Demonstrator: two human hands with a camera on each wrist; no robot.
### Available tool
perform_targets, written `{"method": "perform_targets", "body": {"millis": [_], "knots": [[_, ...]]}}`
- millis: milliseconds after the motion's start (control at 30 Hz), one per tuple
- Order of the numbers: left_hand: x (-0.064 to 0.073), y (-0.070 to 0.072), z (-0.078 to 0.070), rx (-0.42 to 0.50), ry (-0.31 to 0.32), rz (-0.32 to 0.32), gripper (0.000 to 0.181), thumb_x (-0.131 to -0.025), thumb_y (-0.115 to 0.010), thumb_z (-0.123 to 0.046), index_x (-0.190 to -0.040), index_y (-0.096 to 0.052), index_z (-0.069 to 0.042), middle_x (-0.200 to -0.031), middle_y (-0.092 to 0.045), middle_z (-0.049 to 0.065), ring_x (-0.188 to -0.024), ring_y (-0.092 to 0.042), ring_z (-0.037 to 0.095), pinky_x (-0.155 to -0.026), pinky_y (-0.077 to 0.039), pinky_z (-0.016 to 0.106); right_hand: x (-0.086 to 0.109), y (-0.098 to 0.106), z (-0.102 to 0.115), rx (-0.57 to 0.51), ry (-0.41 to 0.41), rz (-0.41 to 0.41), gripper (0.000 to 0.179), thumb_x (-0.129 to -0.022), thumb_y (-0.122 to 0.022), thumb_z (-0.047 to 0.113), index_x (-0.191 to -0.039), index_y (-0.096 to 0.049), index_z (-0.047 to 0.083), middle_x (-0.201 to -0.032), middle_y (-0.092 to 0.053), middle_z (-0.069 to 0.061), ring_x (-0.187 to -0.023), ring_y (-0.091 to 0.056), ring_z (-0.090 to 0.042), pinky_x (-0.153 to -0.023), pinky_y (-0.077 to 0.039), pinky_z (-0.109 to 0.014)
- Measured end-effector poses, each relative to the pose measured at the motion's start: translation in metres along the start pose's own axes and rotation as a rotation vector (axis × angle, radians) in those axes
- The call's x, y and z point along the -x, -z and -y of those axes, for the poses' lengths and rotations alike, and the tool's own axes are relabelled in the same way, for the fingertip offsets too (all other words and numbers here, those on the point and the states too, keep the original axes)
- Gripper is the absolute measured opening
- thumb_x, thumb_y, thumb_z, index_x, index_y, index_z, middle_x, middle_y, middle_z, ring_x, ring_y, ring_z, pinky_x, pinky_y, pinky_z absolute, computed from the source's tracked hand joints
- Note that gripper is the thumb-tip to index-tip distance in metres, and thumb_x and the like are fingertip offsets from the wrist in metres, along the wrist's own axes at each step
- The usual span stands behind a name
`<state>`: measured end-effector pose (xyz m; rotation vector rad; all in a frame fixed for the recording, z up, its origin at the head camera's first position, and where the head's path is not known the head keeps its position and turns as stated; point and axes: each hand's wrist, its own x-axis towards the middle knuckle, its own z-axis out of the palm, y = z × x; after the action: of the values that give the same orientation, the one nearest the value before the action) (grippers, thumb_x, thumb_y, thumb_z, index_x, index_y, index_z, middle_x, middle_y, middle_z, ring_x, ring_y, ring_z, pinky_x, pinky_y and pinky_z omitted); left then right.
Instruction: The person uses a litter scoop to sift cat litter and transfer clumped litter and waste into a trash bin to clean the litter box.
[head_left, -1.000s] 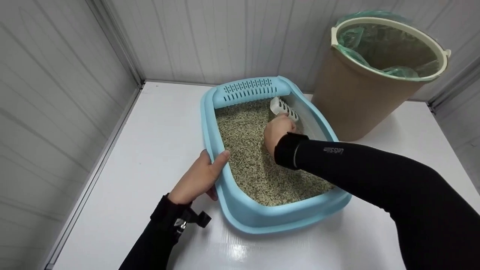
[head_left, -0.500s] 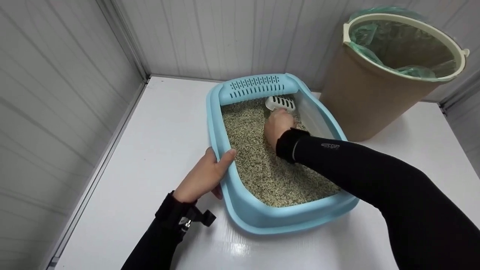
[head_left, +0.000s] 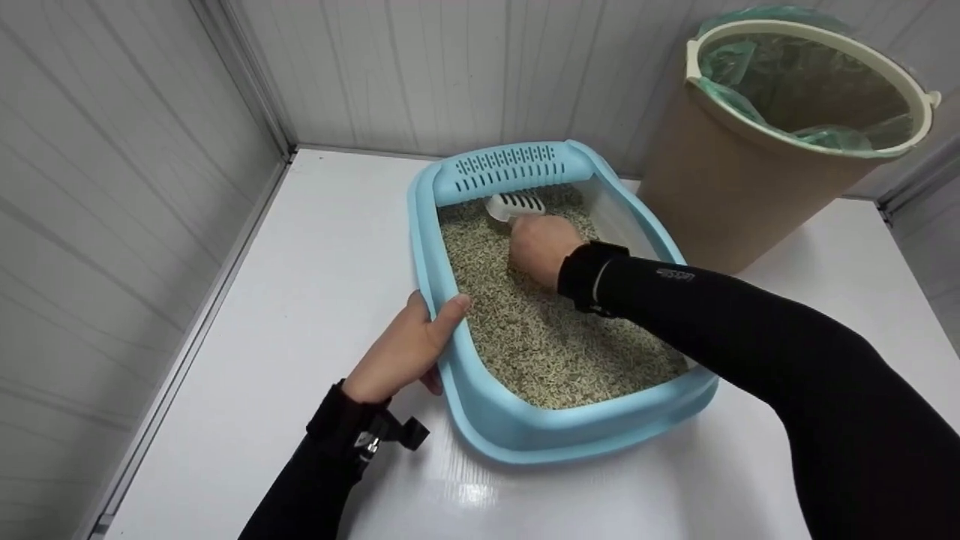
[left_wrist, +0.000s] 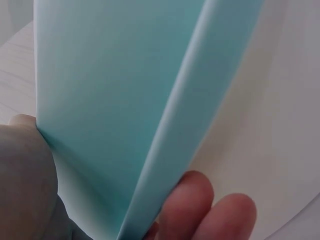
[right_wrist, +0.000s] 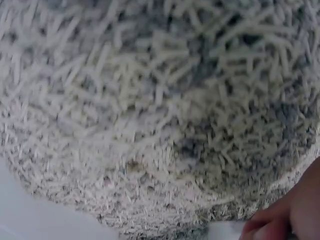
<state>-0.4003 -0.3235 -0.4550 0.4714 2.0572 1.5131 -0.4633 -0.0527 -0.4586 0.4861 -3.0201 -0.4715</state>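
A light blue litter box (head_left: 517, 435) filled with pellet cat litter (head_left: 502, 337) stands on the white table. My left hand (head_left: 405, 349) grips its left rim, thumb over the top edge; in the left wrist view the fingertips (left_wrist: 187, 202) curl under the lip (left_wrist: 170, 120). Inside the box, my right hand (head_left: 546, 246) holds a white slotted litter scoop (head_left: 516, 204) by its handle, mostly hidden in the fist. The scoop's head lies at the litter's surface near the perforated back panel. In the right wrist view, my right hand (right_wrist: 295, 215) shows at the lower right over the litter.
A tall brown bin (head_left: 720, 195) with a cream rim and green liner bag (head_left: 832, 137) stands behind the box at the right. Grey panel walls (head_left: 420, 67) border the white table (head_left: 315, 247) at the back and both sides.
My right hand has moved the scoop leftward along the back of the box, from near the right wall toward the middle. The left hand keeps its grip on the rim.
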Motion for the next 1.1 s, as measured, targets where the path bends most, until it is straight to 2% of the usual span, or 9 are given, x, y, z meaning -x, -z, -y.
{"method": "perform_targets", "body": {"millis": [200,333,433,500,600,800,900,967,1100], "knots": [[0.000,0.001,0.001,-0.001,0.009,-0.003,0.085,-0.105,-0.055,-0.080,-0.143,-0.041,-0.005,-0.101,-0.072,0.024,-0.059,-0.075,0.039,-0.050,-0.060,0.067,0.000,0.012,-0.022,0.033,0.143,0.026,0.016,-0.110,-0.060,0.002,-0.094,-0.063,-0.002,-0.076,-0.061,-0.012,-0.062,-0.067,-0.030,-0.055,-0.064,-0.051],[0.000,0.001,0.001,0.002,-0.005,0.004,0.079,-0.108,-0.054,-0.076,-0.138,-0.045,-0.005,-0.099,-0.072,0.023,-0.058,-0.074,0.039,-0.050,-0.060,0.068,0.007,0.020,-0.037,0.060,0.288,0.022,0.020,-0.105,-0.062,0.001,-0.088,-0.054,0.003,-0.069,-0.048,-0.005,-0.054,-0.049,-0.021,-0.049,-0.058,-0.048],[0.000,0.002,0.002,0.003,-0.005,0.006,0.076,-0.108,-0.053,-0.075,-0.136,-0.045,-0.005,-0.099,-0.072,0.023,-0.058,-0.074,0.039,-0.050,-0.060,0.069,0.020,0.028,-0.044,0.117,0.373,-0.017,0.024,-0.104,-0.061,0.000,-0.083,-0.049,0.004,-0.066,-0.041,-0.002,-0.053,-0.038,-0.017,-0.044,-0.052,-0.043],[0.000,0.002,0.001,0.004,-0.007,0.011,0.076,-0.109,-0.053,-0.074,-0.136,-0.045,-0.004,-0.100,-0.072,0.024,-0.060,-0.075,0.040,-0.051,-0.060,0.069,0.031,0.034,-0.044,0.146,0.353,-0.034,0.028,-0.104,-0.062,0.000,-0.081,-0.048,0.005,-0.065,-0.040,-0.001,-0.053,-0.035,-0.016,-0.042,-0.049,-0.041],[0.001,0.001,0.001,0.004,0.001,0.005,0.077,-0.109,-0.054,-0.074,-0.139,-0.042,-0.004,-0.103,-0.070,0.026,-0.061,-0.076,0.040,-0.051,-0.060,0.068,0.044,0.039,-0.033,0.184,0.234,0.005,0.029,-0.104,-0.065,0.000,-0.079,-0.051,0.005,-0.066,-0.043,-0.002,-0.054,-0.039,-0.016,-0.043,-0.052,-0.037],[0.001,0.003,0.004,0.004,0.020,-0.024,0.084,-0.107,-0.055,-0.077,-0.143,-0.041,-0.002,-0.102,-0.069,0.027,-0.056,-0.073,0.038,-0.050,-0.062,0.065,0.023,0.026,0.002,0.294,0.033,0.141,0.028,-0.115,-0.053,0.004,-0.092,-0.066,-0.003,-0.081,-0.062,-0.010,-0.068,-0.063,-0.017,-0.054,-0.063,-0.032],[0.001,-0.001,0.003,0.001,0.025,-0.017,0.087,-0.106,-0.056,-0.078,-0.144,-0.040,-0.001,-0.102,-0.070,0.026,-0.056,-0.073,0.036,-0.050,-0.062,0.065,0.006,0.019,0.012,0.249,-0.034,0.147,0.030,-0.118,-0.049,0.007,-0.097,-0.069,-0.003,-0.089,-0.068,-0.012,-0.075,-0.069,-0.019,-0.059,-0.065,-0.034],[0.001,-0.002,0.002,0.000,0.035,-0.017,0.089,-0.105,-0.057,-0.079,-0.145,-0.039,-0.002,-0.103,-0.069,0.025,-0.057,-0.073,0.035,-0.050,-0.062,0.064,-0.004,0.018,0.018,0.184,-0.042,0.141,0.029,-0.117,-0.053,0.010,-0.097,-0.070,-0.001,-0.093,-0.070,-0.012,-0.079,-0.071,-0.022,-0.060,-0.066,-0.038],[0.002,0.000,0.000,-0.003,0.049,-0.024,0.092,-0.103,-0.058,-0.081,-0.148,-0.038,-0.003,-0.104,-0.070,0.024,-0.059,-0.074,0.035,-0.051,-0.062,0.066,-0.021,0.025,0.033,0.037,0.024,0.129,0.022,-0.112,-0.061,0.012,-0.099,-0.072,-0.001,-0.096,-0.073,-0.016,-0.082,-0.074,-0.029,-0.063,-0.068,-0.047]]}}
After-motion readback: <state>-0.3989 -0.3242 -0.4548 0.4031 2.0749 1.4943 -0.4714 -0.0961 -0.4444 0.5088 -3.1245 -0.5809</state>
